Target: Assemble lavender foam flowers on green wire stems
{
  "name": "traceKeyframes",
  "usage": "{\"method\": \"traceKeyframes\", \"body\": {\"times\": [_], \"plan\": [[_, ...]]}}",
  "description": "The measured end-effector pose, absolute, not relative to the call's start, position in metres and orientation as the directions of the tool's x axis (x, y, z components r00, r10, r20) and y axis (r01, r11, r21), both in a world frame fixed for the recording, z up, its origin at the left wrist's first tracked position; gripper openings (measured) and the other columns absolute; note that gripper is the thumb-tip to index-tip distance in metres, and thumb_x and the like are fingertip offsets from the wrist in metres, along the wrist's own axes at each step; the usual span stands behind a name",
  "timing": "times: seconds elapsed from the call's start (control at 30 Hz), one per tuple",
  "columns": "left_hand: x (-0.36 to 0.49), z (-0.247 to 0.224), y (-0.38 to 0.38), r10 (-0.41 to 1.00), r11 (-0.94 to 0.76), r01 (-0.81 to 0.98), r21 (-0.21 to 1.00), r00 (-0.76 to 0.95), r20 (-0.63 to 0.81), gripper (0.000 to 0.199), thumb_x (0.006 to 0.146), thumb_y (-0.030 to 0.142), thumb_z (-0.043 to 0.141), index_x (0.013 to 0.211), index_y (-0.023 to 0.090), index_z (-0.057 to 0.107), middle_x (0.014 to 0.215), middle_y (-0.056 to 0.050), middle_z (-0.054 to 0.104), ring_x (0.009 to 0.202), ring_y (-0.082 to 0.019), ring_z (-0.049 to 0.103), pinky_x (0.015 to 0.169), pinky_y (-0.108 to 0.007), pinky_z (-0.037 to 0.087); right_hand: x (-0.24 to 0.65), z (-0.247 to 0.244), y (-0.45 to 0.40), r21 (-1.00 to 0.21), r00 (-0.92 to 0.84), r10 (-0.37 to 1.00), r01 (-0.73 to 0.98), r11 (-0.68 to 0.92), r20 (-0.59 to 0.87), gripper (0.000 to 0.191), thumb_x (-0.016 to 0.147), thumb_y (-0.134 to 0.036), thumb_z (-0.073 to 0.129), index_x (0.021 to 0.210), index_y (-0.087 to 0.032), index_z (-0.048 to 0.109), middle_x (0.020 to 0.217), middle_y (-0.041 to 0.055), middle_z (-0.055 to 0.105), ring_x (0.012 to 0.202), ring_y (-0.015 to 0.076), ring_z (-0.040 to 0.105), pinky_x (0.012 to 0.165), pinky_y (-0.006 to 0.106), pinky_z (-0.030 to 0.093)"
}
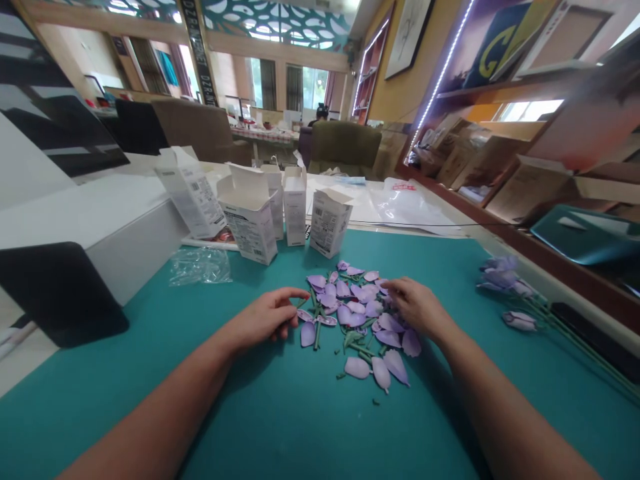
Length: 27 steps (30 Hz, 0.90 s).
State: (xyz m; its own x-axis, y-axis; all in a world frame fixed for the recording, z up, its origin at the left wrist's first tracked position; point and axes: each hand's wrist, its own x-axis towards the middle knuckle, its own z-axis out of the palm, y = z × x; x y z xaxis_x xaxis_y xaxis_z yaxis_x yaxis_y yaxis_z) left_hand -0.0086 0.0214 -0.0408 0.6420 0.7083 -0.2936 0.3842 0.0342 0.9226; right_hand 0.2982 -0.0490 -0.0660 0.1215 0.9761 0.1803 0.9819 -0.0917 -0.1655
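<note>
A loose pile of lilac artificial flower petals (373, 309) with short green stem pieces (317, 335) lies on the teal mat (280, 407). At its left edge is my left hand (273, 313), index finger stretched and parted from the thumb, other fingers curled, with nothing visible in it. My right hand (413, 303) rests at the pile's right edge, its fingers reaching over the petals and touching them. The undersides of its fingers are hidden. Nearer me lie a few pale petals (380, 373) and a green leaf (353, 338).
Several opened white cartons (250, 227) stand behind the pile. A crumpled clear wrapper (200, 267) lies left, beside a black panel (60, 293) and a large white box (135, 220). At right are lilac flowers (500, 277) on long stems and a black elongated object (595, 337).
</note>
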Motion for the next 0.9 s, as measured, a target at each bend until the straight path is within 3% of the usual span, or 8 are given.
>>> {"method": "traceKeyframes", "body": {"times": [0.13,0.5,0.7,0.9], "plan": [[-0.009,-0.04,0.022,0.706,0.036,0.391,0.92,0.641,-0.3,0.046,0.077,0.029,0.048,0.123,0.019,0.051,0.07,0.002,0.057,0.052,-0.009,0.049,0.045,-0.02,0.035,0.293,-0.06,-0.018,-0.033,0.023,0.988,0.999,-0.018,0.156,0.029,0.088,-0.019,0.046,0.105,-0.023,0.07,0.095,0.0065,0.065,0.087,0.0175,0.059,0.072,0.023,0.041],[-0.008,-0.036,0.018,0.713,0.021,0.399,0.917,0.637,-0.293,0.046,0.077,0.028,0.048,0.121,0.019,0.053,0.069,0.001,0.057,0.052,-0.01,0.049,0.045,-0.02,0.035,0.278,-0.049,0.015,0.103,-0.114,0.993,0.988,0.117,-0.034,0.026,0.078,-0.011,0.052,0.084,-0.023,0.074,0.09,0.0068,0.068,0.08,0.0176,0.06,0.06,0.022,0.038],[-0.008,-0.035,0.018,0.701,0.011,0.407,0.913,0.648,-0.297,0.047,0.076,0.03,0.049,0.122,0.018,0.052,0.07,0.001,0.057,0.052,-0.01,0.049,0.044,-0.02,0.035,0.276,-0.049,0.015,0.07,-0.091,0.995,0.993,0.093,-0.03,0.02,0.075,-0.013,0.055,0.081,-0.022,0.072,0.091,0.007,0.069,0.08,0.0179,0.06,0.061,0.023,0.038],[-0.008,-0.032,0.016,0.702,-0.004,0.418,0.909,0.648,-0.295,0.047,0.076,0.031,0.049,0.121,0.018,0.053,0.071,0.001,0.057,0.053,-0.01,0.049,0.045,-0.02,0.034,0.283,-0.049,0.002,-0.086,0.06,0.995,0.995,-0.053,0.083,0.017,0.074,-0.017,0.054,0.083,-0.019,0.068,0.081,0.0045,0.069,0.073,0.0171,0.06,0.059,0.023,0.037]]}}
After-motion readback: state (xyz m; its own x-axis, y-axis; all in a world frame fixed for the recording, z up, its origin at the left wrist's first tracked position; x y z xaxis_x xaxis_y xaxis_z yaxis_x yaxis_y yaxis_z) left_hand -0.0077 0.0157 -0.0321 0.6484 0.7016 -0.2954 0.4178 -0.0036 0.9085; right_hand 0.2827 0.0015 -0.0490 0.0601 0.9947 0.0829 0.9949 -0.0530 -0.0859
